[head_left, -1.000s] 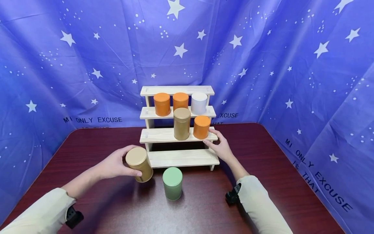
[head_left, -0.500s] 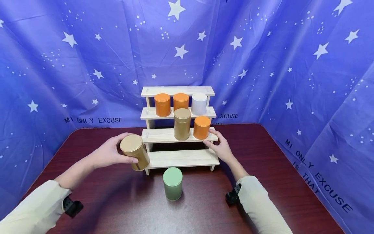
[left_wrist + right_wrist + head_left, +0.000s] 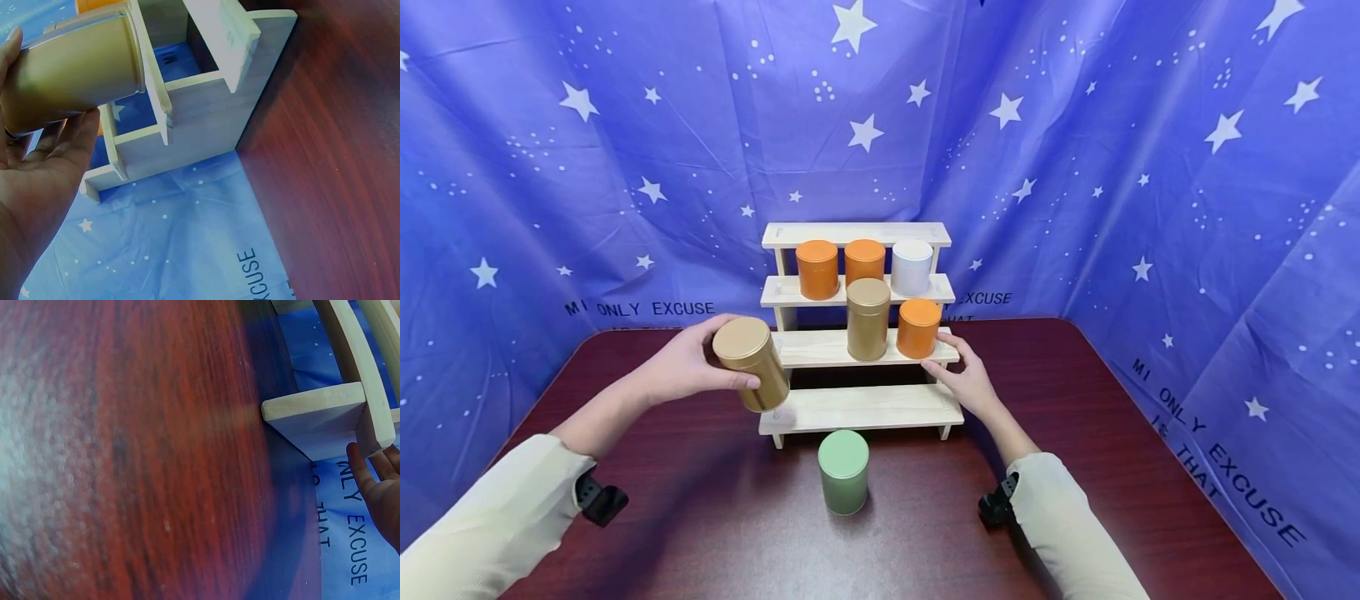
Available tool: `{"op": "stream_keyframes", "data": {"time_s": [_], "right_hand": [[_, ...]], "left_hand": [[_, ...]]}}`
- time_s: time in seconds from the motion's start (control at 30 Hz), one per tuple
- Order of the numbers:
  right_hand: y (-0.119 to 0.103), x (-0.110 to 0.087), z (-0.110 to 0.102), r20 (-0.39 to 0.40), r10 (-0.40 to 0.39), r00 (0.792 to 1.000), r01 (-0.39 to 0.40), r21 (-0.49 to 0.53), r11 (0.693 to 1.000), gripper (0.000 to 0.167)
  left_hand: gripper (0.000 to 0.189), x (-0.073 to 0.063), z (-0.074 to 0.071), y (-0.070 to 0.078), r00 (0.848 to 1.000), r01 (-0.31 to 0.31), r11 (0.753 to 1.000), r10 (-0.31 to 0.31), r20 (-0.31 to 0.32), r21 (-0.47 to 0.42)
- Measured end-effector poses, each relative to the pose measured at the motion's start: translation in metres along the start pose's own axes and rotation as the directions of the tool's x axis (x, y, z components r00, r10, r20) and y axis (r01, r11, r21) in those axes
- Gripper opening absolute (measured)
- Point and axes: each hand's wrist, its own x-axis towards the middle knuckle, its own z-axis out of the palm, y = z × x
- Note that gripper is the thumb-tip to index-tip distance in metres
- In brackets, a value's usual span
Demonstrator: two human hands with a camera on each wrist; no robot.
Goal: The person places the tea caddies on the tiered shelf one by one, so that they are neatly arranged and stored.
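Note:
My left hand (image 3: 688, 362) grips a gold tin canister (image 3: 752, 364) with a lid, thumb in front and fingers behind. The canister is held tilted in the air at the left end of a stepped wooden display shelf (image 3: 805, 346). In the left wrist view the gold canister (image 3: 75, 69) overlaps the shelf steps. My right hand (image 3: 964, 375) holds the right end of the second step from the bottom, thumb at its front edge, close beside a short orange tin (image 3: 918, 329). A second gold canister (image 3: 867, 321) stands upright left of that tin.
On the step above stand two orange tins (image 3: 817, 270) and a white tin (image 3: 912, 268). A green tin (image 3: 843, 472) stands on the dark red table (image 3: 910, 533) in front of the shelf. A blue star-patterned curtain (image 3: 662, 125) hangs behind and at the sides.
My left hand has raised the gold canister from low beside the bottom step to the height of the second step. The right hand and the other tins have stayed in place.

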Motion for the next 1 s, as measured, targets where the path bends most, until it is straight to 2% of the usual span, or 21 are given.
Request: {"op": "stream_keyframes", "data": {"time_s": [0.3,0.37,0.6,1.0], "right_hand": [[0.003,0.001,0.001,-0.009,-0.015,1.0,0.015,-0.014,1.0,0.059],[0.0,0.0,0.0,-0.011,-0.004,1.0,0.004,-0.001,1.0,0.058],[-0.032,-0.011,-0.001,0.009,-0.006,1.0,0.006,-0.003,1.0,0.057],[-0.036,-0.012,-0.002,0.011,0.013,1.0,-0.013,0.023,1.0,0.057]], "left_hand": [[0.073,0.021,0.003,0.005,1.0,0.01,1.0,-0.01,0.0,-0.004],[0.073,0.025,0.003,0.006,1.0,0.022,1.0,-0.022,0.002,-0.02],[0.074,0.038,0.004,0.008,0.999,0.049,0.998,-0.049,-0.002,-0.039],[0.074,0.058,0.009,0.007,0.998,0.056,0.996,-0.056,-0.001,-0.063]]}}
